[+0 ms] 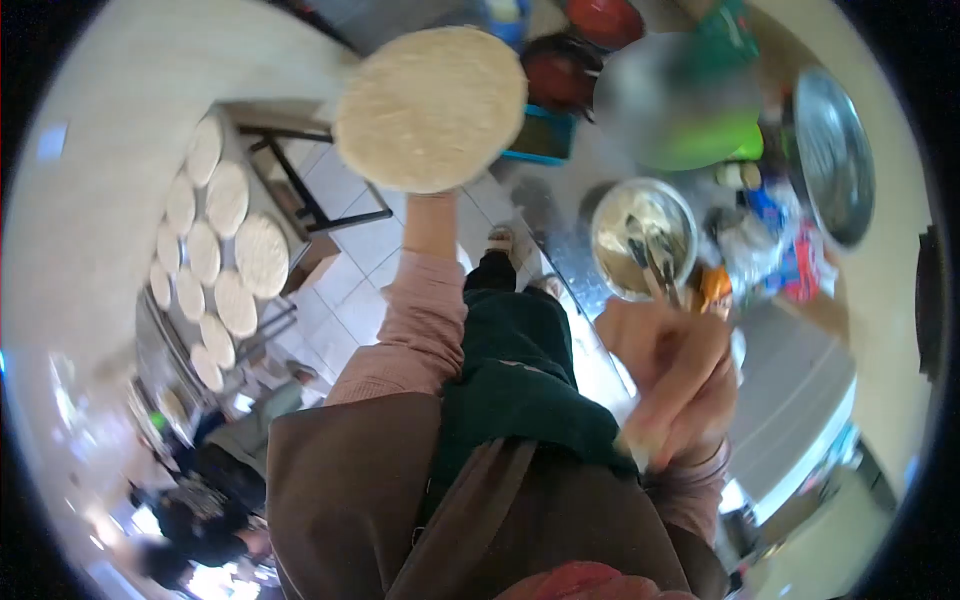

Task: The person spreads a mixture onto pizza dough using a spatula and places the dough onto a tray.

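A pale round of flat dough (pixel 432 108) rests on my left hand (pixel 432 215), which is raised at the top centre. The dough hides the palm and fingers, so only the wrist shows. My right hand (pixel 668 375) is on the right, blurred, with its fingers curled and pressed together. What they pinch, if anything, is too smeared to tell. Just beyond that hand, a metal bowl (pixel 643 238) holds a creamy mixture with utensils standing in it. Several similar dough rounds (pixel 262 256) lie in rows on a table at the left.
The metal counter (pixel 570 205) holds a blue-edged tray (pixel 545 135), a red bowl (pixel 606 22), plastic bags (pixel 750 245) and a large steel basin (pixel 833 158). A white box-like surface (pixel 790 390) stands at the right. Another person (pixel 205 510) is at the lower left.
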`<state>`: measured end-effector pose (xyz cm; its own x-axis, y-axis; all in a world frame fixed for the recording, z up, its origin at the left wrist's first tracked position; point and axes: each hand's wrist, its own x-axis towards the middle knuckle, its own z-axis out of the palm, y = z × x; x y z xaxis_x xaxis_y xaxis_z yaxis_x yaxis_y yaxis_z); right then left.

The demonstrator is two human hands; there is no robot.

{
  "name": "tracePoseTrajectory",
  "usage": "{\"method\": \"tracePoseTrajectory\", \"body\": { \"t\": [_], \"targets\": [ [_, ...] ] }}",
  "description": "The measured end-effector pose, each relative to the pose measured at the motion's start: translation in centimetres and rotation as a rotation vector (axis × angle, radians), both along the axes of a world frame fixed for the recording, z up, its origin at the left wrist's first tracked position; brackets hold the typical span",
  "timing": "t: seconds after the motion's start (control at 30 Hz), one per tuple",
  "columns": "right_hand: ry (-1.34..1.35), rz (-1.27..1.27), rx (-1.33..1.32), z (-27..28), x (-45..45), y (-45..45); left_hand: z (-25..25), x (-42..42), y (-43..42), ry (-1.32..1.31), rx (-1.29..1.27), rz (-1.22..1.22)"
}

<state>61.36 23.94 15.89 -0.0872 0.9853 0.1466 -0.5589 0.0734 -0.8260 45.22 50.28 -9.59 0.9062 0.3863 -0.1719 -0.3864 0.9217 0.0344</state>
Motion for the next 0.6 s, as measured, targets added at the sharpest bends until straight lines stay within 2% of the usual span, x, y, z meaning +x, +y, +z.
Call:
{"method": "tracePoseTrajectory", "body": {
  "t": [0.07,0.1,0.13,0.17,0.27,0.3,0.4,0.53,0.6],
  "targets": [
    [0.077,0.119,0.234,2.1,-4.9,1.5,1.1,0.7,-1.8,-0.034,0.039,0.122],
    [0.075,0.189,0.255,2.8,-7.1,1.6,1.7,0.7,-2.5,-0.047,0.061,0.19],
    [0.217,0.308,0.292,3.5,-9.3,1.4,2.3,-0.2,-3.1,-0.053,0.083,0.268],
    [0.373,0.433,0.31,3.9,-11.1,1.2,2.8,-1.7,-4.0,-0.049,0.1,0.353],
    [0.45,0.801,0.361,5.1,-15.7,2.1,3.4,-8.8,-9.3,0.011,0.1,0.649],
    [0.419,0.959,0.233,6.8,-16.4,2.5,3.9,-11.3,-10.8,0.035,0.113,0.743],
    [0.463,1.21,0.249,6.9,-20.6,2.1,5.4,-18.5,-14.7,0.073,0.158,0.971],
    [0.513,1.305,0.362,6.7,-25.8,1.9,7.2,-28.4,-19.6,0.084,0.193,1.18],
    [0.446,1.28,0.435,7.4,-29.1,1.6,8.3,-33.0,-21.6,0.079,0.22,1.296]
  ]
}}
